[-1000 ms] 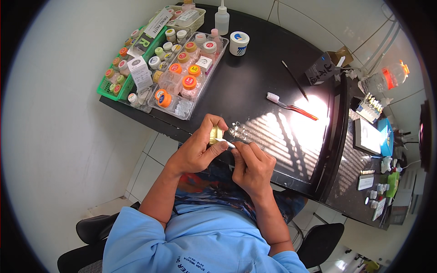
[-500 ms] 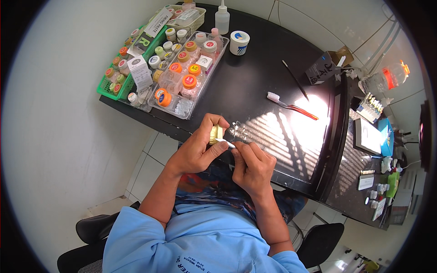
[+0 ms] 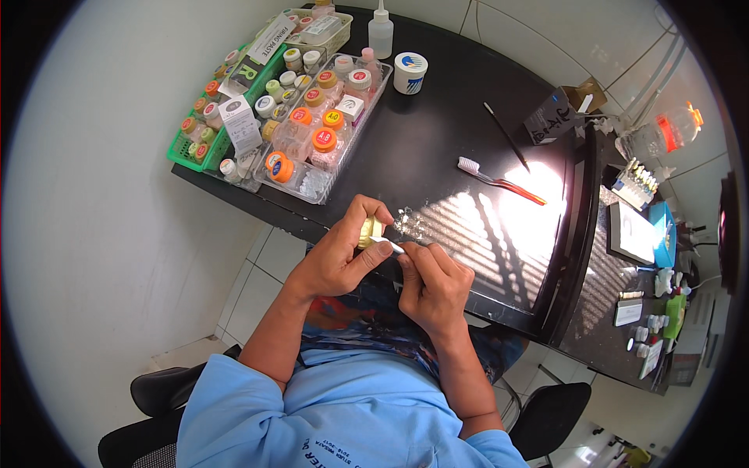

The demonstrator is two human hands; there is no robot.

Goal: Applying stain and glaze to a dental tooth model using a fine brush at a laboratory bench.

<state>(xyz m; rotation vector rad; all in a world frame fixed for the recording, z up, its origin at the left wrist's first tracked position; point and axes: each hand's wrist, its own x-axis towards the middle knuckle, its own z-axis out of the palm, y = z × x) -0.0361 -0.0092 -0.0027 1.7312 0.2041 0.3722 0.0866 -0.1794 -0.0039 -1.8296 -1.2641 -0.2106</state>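
My left hand (image 3: 342, 256) is closed round a small pale-yellow dental model (image 3: 370, 231), which shows between the thumb and fingers. In my right hand (image 3: 437, 287), pinched between thumb and fingertips, is a slim white tool (image 3: 397, 249). Its tip reaches the near side of the model beside my left thumb; the exact shape of the tip is too small to tell. Both hands are close together in front of my body, at the table's near edge. Pale crumbs (image 3: 408, 225) lie on the dark tabletop just beyond them.
At the left stand a clear plastic tray (image 3: 360, 129) of orange-capped jars and a green basket (image 3: 176, 148) with more jars. Farther back are a squeeze bottle (image 3: 381, 35) and a white tub (image 3: 410, 74). A toothbrush (image 3: 499, 182) and a thin black brush (image 3: 505, 134) lie right.
Both hands keep nearly the same place and grip. The model has turned very slightly in my left hand, with the tool still against it.
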